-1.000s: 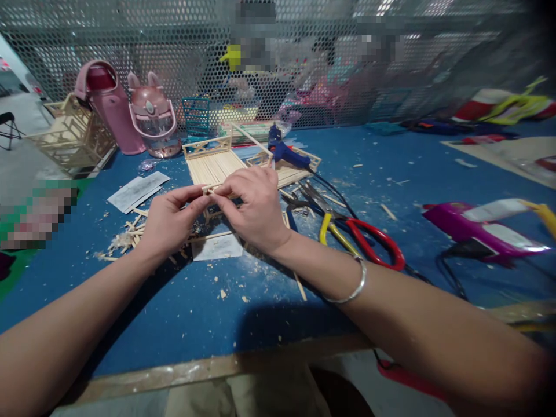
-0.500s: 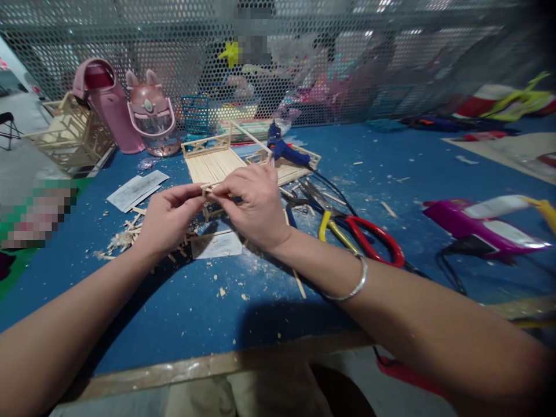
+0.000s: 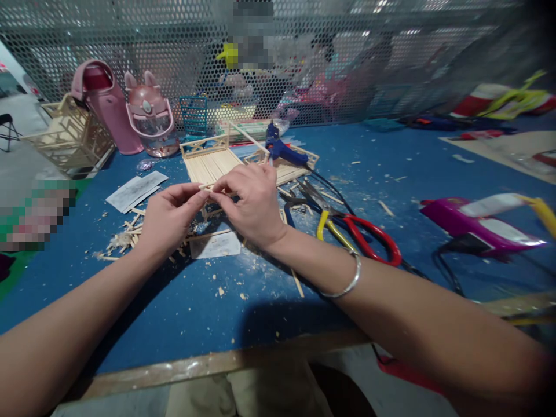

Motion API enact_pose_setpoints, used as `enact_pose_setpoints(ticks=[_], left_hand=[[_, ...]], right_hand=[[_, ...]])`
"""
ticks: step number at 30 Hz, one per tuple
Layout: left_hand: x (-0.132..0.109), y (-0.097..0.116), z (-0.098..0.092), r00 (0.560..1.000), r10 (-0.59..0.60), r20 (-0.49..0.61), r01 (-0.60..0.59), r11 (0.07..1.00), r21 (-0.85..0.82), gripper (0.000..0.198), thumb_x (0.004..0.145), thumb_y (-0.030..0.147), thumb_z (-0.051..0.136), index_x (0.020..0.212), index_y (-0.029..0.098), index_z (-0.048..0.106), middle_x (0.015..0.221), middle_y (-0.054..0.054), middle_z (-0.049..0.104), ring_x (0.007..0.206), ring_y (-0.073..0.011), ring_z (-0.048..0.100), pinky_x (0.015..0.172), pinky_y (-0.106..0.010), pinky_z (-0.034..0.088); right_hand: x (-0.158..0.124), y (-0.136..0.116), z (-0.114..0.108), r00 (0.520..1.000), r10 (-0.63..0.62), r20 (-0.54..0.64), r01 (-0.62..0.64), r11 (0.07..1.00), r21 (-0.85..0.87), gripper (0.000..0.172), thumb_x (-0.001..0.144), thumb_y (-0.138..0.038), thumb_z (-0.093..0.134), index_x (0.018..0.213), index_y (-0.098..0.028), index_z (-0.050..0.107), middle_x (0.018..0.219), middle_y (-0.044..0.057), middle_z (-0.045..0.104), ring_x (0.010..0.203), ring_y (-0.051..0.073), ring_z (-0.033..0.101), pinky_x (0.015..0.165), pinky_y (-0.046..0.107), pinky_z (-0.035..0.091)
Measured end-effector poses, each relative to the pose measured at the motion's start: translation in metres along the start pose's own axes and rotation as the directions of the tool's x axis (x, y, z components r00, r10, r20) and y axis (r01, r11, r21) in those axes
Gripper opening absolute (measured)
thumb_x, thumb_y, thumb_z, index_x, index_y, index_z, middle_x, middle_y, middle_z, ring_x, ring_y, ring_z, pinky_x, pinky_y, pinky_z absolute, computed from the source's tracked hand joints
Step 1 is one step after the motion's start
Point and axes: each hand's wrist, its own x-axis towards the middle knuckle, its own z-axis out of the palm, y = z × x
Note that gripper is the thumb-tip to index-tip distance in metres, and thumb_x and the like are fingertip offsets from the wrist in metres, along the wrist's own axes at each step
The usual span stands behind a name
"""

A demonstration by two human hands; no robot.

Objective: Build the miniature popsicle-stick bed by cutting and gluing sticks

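Thumb and fingers of my left hand (image 3: pixel 167 217) are closed in a pinch on a small wooden stick piece (image 3: pixel 205 187). From the right, my right hand (image 3: pixel 252 202) pinches the same spot, its fingertips nearly touching those of the left. Just behind the hands lies a model of pale wooden sticks (image 3: pixel 211 165) with a slatted floor and a low railing. Its near edge is partly hidden by my hands. A blue glue gun (image 3: pixel 284 152) rests on a second stick frame behind my right hand. Paper slips (image 3: pixel 216 245) lie below the hands.
Red-handled scissors (image 3: pixel 376 240) and yellow-handled pliers (image 3: pixel 334 229) lie right of my hands. A purple tool (image 3: pixel 478 226) is farther right. Two pink bottles (image 3: pixel 113 116) stand at the back left, beside a stick basket (image 3: pixel 69 136). Scraps litter the blue table (image 3: pixel 182 324).
My fingertips have drawn slightly closer together around the small stick piece, which shows less between them. The view has shifted slightly; the tools and bottles keep their places.
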Motion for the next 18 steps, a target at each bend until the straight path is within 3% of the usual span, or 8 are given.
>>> enact_pose_setpoints(ticks=[12, 18], left_hand=[[-0.0012, 0.0011, 0.0015, 1.0, 0.002, 0.015, -0.002, 1.0, 0.029, 0.019, 0.069, 0.03, 0.069, 0.079, 0.015, 0.067, 0.072, -0.001, 0.066, 0.058, -0.0083, 0.052, 0.054, -0.021, 0.041], [0.0, -0.0016, -0.0004, 1.0, 0.004, 0.025, -0.004, 1.0, 0.006, 0.018, 0.068, 0.029, 0.069, 0.08, 0.015, 0.067, 0.073, 0.0, 0.066, 0.059, -0.0084, 0.053, 0.058, -0.022, 0.042]], right_hand=[[-0.003, 0.0034, -0.0028, 1.0, -0.012, -0.006, 0.012, 1.0, -0.017, 0.014, 0.082, -0.034, 0.056, 0.077, -0.022, 0.061, 0.077, -0.001, 0.064, 0.083, 0.019, 0.05, 0.082, 0.036, 0.022], [-0.0042, 0.004, -0.0009, 0.999, -0.038, -0.002, 0.038, 0.999, 0.014, 0.016, 0.085, -0.03, 0.051, 0.078, -0.021, 0.063, 0.079, -0.001, 0.065, 0.082, 0.018, 0.051, 0.083, 0.037, 0.021]])
